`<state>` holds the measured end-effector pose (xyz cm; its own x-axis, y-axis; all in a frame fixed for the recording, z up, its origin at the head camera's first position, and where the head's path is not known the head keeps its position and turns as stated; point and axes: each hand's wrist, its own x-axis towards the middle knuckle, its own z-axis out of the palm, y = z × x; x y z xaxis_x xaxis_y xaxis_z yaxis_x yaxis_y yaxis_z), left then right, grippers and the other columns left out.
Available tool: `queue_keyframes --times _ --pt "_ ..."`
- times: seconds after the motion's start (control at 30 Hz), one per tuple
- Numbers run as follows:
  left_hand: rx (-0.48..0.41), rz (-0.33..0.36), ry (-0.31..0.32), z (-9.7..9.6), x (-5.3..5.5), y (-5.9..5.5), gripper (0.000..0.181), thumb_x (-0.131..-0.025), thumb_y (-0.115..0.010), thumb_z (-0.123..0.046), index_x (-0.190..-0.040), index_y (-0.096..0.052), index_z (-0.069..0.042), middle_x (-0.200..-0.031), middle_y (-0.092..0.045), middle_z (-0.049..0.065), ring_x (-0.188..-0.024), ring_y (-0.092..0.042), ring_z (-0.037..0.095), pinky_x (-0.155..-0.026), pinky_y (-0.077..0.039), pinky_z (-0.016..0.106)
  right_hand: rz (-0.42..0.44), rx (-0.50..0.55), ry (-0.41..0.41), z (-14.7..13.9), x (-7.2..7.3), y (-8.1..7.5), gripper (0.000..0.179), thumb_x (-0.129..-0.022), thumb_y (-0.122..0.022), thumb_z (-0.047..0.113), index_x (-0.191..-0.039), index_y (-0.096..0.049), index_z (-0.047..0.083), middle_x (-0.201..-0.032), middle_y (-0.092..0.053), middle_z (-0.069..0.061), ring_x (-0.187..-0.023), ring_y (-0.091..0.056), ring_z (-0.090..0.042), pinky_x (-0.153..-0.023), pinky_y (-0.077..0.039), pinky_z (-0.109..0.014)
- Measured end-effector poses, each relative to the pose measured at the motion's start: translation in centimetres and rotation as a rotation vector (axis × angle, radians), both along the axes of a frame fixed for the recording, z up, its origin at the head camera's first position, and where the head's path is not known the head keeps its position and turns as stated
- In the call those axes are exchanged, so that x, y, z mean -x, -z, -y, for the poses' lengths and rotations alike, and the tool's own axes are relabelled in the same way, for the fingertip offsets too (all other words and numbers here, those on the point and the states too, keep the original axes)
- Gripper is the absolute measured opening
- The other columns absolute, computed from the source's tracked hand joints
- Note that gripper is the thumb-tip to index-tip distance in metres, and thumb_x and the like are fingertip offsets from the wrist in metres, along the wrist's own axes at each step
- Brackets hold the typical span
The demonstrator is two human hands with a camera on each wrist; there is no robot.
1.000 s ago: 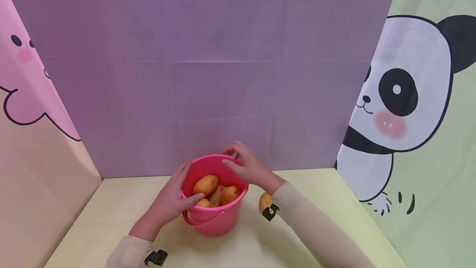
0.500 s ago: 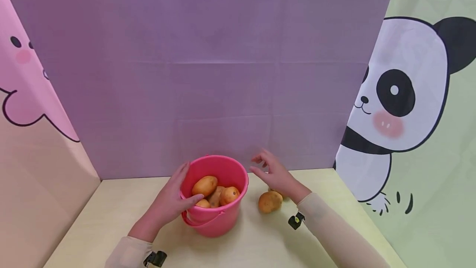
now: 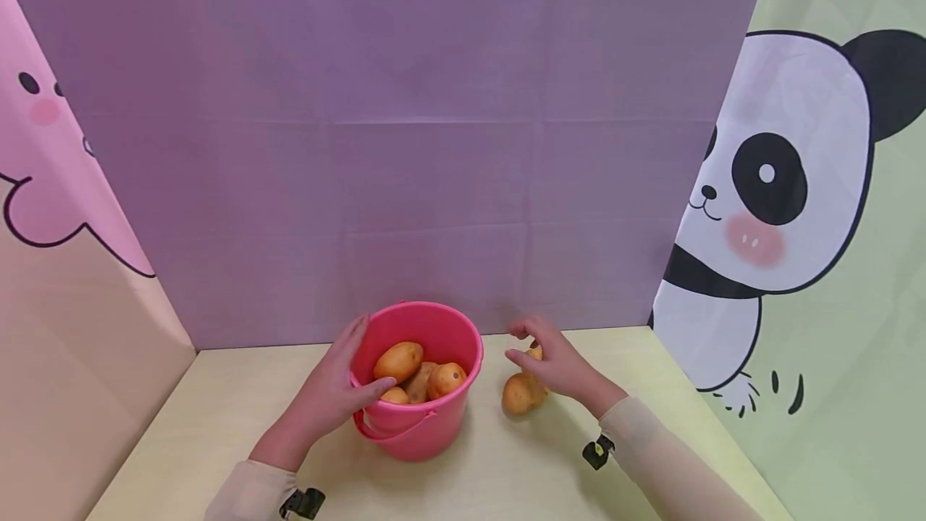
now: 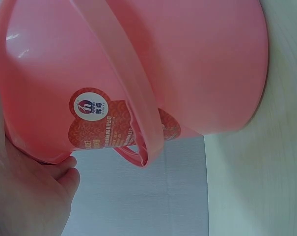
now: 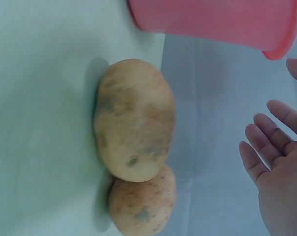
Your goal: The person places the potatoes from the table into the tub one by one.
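Observation:
A pink bucket [image 3: 428, 434] stands upright on the table, holding several potatoes [image 3: 399, 363]. At its left side my left hand [image 3: 334, 392] grips the rim, the thumb lying over the near edge; in the left wrist view its fingertips show at the rim [image 4: 60, 160]. To the right of the bucket, two loose potatoes lie close together: a nearer potato [image 3: 521, 396] and a farther potato [image 3: 535, 352], partly hidden by the hand. Above them hovers my right hand [image 3: 560, 364], fingers spread and slightly bent. The right wrist view shows the fingers apart from the potatoes.
The bucket's handle [image 4: 133, 83] hangs down on its near side. A purple backdrop [image 3: 434, 143] rises behind the pale table [image 3: 239, 392]. Printed side panels stand left and right, one bearing a panda [image 3: 810, 111]. Small black cameras [image 3: 302, 502] sit on the wrists.
My right hand has left the bucket's rim and moved right, then down over the loose potatoes. The left hand and the bucket have stayed in place.

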<state>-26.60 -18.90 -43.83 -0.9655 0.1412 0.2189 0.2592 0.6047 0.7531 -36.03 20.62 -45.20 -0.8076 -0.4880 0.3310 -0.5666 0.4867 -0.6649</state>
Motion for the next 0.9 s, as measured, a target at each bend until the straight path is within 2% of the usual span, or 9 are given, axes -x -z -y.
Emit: queue_keyframes --times 0.07,0.23,0.47,0.7,0.9 --pt "0.0 -0.004 0.002 0.0 0.0 0.1 0.121 -0.088 -0.092 -0.048 -0.178 -0.019 -0.014 -0.182 -0.017 0.019 -0.161 -0.027 0.053 -0.099 -0.062 0.062 0.014 -0.01 0.0 -0.3 -0.1 0.5 0.036 -0.104 -0.078 0.037 -0.135 -0.068 0.021 -0.131 -0.063 0.004 -0.126 -0.06 -0.029 -0.108 -0.055 -0.064" --pt "-0.005 -0.009 0.002 0.0 0.1 0.2 0.121 -0.088 -0.092 -0.048 -0.178 -0.019 -0.013 -0.182 -0.018 0.019 -0.161 -0.028 0.053 -0.099 -0.062 0.062 -0.02 -0.064 -0.028 -0.7 -0.2 1.3 0.042 -0.102 -0.081 0.037 -0.138 -0.068 0.02 -0.136 -0.062 0.003 -0.131 -0.061 -0.028 -0.113 -0.052 -0.062" --pt "-0.024 0.002 0.008 0.1 0.2 0.3 0.121 -0.088 -0.092 -0.048 -0.178 -0.019 -0.014 -0.183 -0.017 0.017 -0.161 -0.027 0.052 -0.1 -0.062 0.061 -0.053 -0.177 -0.065 -0.9 -0.4 2.5 0.054 -0.096 -0.088 0.039 -0.14 -0.068 0.016 -0.138 -0.062 -0.001 -0.132 -0.058 -0.039 -0.112 -0.052 -0.06" --pt "-0.022 -0.008 0.01 0.1 0.4 0.4 0.122 -0.086 -0.094 -0.049 -0.178 -0.02 -0.016 -0.182 -0.019 0.016 -0.16 -0.03 0.05 -0.1 -0.062 0.06 -0.174 -0.277 -0.058 -1.2 0.0 4.4 0.063 -0.092 -0.091 0.047 -0.139 -0.07 0.011 -0.136 -0.065 0.003 -0.128 -0.058 -0.024 -0.111 -0.051 -0.056" --pt "-0.021 -0.014 0.01 0.2 0.3 0.3 0.121 -0.087 -0.093 -0.047 -0.178 -0.021 -0.014 -0.182 -0.019 0.017 -0.16 -0.029 0.052 -0.1 -0.062 0.061 -0.232 -0.292 -0.057 -1.2 -0.3 5.0 0.06 -0.089 -0.093 0.04 -0.136 -0.072 0.009 -0.134 -0.066 0.0 -0.13 -0.056 -0.027 -0.112 -0.047 -0.059"
